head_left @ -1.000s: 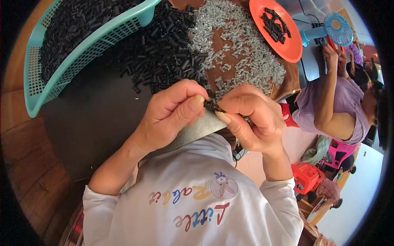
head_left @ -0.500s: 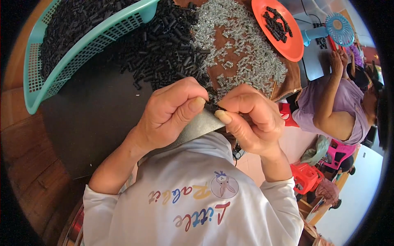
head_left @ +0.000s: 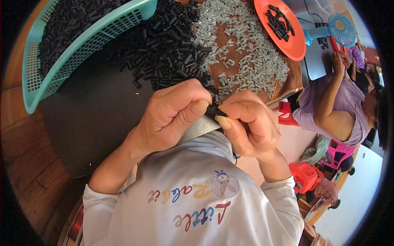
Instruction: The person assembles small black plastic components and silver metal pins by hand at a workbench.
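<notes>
Nearest the camera, the white, satin-like shirt of the wearer hangs in soft folds, its front printed with a round rabbit emblem and multicoloured lettering. Beyond it, both bare hands meet over the table edge. The left hand is curled, thumb tip pressed against the index finger; whether anything is enclosed in that pinch cannot be told. The right hand forms a narrow thumb-and-index pinch on a small, dark black piece (mostly hidden by the fingertips, so its exact form cannot be read). This piece is located between the two sets of fingertips. Beneath lies a smooth, dark tabletop, its near edge showing a grey sheen. Directly past the hands, a loose heap of short, matt black cylindrical tubes spreads at random angles. To its right, bright silver coiled wire springs are scattered over a brown, soft-textured cloth. To the left stands a teal plastic basket with perforated lattice walls, filled with small black parts. Past the springs rests a smooth orange-red plastic plate carrying black pieces. Farther right are a light-blue plastic fan with a round ribbed guard and a co-worker in a purple fabric top.
</notes>
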The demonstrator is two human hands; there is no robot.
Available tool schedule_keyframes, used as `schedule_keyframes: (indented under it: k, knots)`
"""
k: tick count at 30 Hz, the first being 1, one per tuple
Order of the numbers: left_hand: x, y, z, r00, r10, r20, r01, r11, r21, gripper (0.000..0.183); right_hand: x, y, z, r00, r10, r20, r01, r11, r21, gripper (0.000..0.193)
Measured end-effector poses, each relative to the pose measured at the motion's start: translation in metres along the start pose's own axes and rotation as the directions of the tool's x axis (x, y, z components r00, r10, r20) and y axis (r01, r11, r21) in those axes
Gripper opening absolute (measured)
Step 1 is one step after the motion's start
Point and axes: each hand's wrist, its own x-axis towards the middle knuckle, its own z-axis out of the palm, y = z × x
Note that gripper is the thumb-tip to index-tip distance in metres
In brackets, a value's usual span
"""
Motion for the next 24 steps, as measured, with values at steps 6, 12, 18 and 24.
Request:
schedule_keyframes:
  k: [6, 12, 18, 24]
  knots:
    - [0.001, 0.002, -0.003, 1.0, 0.026, 0.007, -0.026, 0.998, 0.054, 0.012, 0.0, 0.0, -0.002, 0.998, -0.001, 0.057, 0.006, 0.996, -0.089, 0.019]
    - [0.001, -0.003, -0.003, 0.996, 0.039, 0.077, -0.04, 0.999, 0.019, 0.027, -0.001, 0.001, -0.007, 0.997, -0.018, 0.074, 0.025, 0.996, -0.088, 0.017]
    - [-0.002, -0.003, 0.0, 0.996, -0.024, 0.091, 0.03, 0.997, -0.067, 0.031, 0.001, 0.005, -0.008, 0.996, -0.007, 0.088, 0.001, 0.998, 0.068, 0.019]
    - [-0.005, -0.006, 0.008, 0.971, -0.234, 0.047, 0.225, 0.827, -0.515, 0.018, 0.002, 0.004, 0.0, 0.999, -0.036, 0.025, 0.037, 0.999, -0.018, 0.021]
